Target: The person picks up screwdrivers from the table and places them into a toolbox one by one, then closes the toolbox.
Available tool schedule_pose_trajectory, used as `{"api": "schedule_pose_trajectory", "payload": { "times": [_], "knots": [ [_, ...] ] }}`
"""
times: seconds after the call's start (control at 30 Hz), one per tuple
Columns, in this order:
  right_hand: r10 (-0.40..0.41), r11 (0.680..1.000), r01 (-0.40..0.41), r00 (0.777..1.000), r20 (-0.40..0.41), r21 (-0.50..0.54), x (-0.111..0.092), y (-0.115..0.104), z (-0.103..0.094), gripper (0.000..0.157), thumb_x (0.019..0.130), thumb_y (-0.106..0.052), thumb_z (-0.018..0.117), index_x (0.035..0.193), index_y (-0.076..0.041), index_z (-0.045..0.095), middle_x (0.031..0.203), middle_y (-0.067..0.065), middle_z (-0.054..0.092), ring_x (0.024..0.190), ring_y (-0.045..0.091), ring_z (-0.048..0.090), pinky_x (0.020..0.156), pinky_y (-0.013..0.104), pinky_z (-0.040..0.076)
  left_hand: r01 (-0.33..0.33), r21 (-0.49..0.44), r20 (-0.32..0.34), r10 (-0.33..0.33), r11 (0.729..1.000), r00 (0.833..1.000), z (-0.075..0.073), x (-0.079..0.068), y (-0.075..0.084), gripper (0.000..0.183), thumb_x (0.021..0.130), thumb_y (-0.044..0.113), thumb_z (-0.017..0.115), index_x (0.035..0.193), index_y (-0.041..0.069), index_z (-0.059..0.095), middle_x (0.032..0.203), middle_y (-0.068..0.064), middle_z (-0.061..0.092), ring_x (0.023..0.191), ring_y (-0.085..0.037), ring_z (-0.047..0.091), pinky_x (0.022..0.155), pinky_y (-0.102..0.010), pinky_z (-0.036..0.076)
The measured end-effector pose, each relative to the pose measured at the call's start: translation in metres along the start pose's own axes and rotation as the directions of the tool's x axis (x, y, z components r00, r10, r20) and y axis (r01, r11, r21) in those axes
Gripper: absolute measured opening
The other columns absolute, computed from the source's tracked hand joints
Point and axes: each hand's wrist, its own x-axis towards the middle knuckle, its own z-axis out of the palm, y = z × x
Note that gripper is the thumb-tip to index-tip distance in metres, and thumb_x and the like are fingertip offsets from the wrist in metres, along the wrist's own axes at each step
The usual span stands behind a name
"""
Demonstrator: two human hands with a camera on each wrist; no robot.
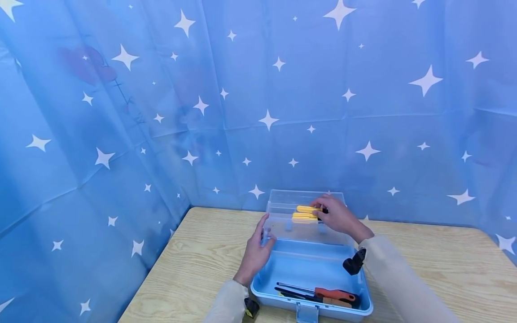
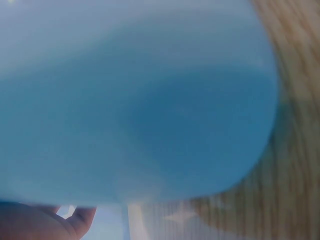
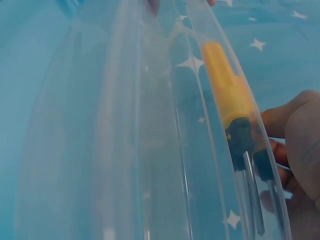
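Note:
A light-blue toolbox (image 1: 307, 264) stands with its clear lid (image 1: 307, 197) raised at the back. My left hand (image 1: 256, 251) grips the lid's left edge, thumb and fingers spread to either side of it; in the left wrist view only part of this hand (image 2: 47, 222) shows below the blurred box wall. Up at the lid, my right hand (image 1: 335, 215) holds two yellow-and-black screwdrivers (image 1: 304, 216) near their black ends. In the right wrist view, metal shafts hang below the screwdriver handles (image 3: 220, 80), seen through clear plastic, with the right hand's fingers (image 3: 280, 120) behind.
Inside the box's front lie a red-handled screwdriver (image 1: 333, 294) and a dark tool with a brownish handle (image 1: 337, 302). A latch (image 1: 307, 312) hangs at the front. The wooden table (image 1: 181, 264) meets a blue star-patterned curtain (image 1: 242, 89).

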Motion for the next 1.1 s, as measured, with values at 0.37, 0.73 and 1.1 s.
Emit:
{"api": "schedule_pose_trajectory", "payload": {
  "times": [0.37, 0.73, 1.1],
  "knots": [
    [0.029, 0.999, -0.029, 1.0, -0.005, 0.037, -0.0014, 0.0004, 0.0011, 0.021, 0.096, -0.011, 0.064, 0.117, -0.011, 0.069, 0.109, 0.007, 0.066, 0.095, 0.024, 0.056, 0.083, 0.043, 0.055, 0.005, -0.006, 0.005, -0.005, 1.0, 1.0, -0.0004, 0.0005, 0.0017, 0.061, 0.102, 0.032, 0.053, 0.154, 0.047, 0.024, 0.157, -0.004, 0.04, 0.142, -0.033, 0.039, 0.111, -0.063, 0.034],
    [0.023, 0.997, -0.022, 1.0, -0.009, 0.07, -0.001, -0.0006, -0.0009, 0.028, 0.096, -0.009, 0.065, 0.124, -0.008, 0.064, 0.105, 0.007, 0.066, 0.087, 0.021, 0.056, 0.072, 0.033, 0.054, 0.011, -0.006, 0.004, -0.011, 1.0, 1.0, -0.0018, 0.0006, 0.0007, 0.06, 0.102, 0.035, 0.054, 0.153, 0.048, 0.025, 0.155, -0.006, 0.042, 0.14, -0.033, 0.042, 0.11, -0.063, 0.036],
    [0.036, 0.997, -0.035, 0.999, -0.002, 0.063, -0.0021, 0.0018, 0.001, 0.03, 0.097, -0.009, 0.062, 0.126, -0.009, 0.062, 0.111, 0.008, 0.066, 0.097, 0.024, 0.058, 0.079, 0.04, 0.055, 0.011, -0.008, 0.001, -0.011, 1.0, 1.0, -0.0007, 0.0003, 0.0009, 0.06, 0.102, 0.035, 0.053, 0.153, 0.048, 0.024, 0.156, -0.005, 0.041, 0.141, -0.033, 0.041, 0.111, -0.064, 0.034]
  ]
}}
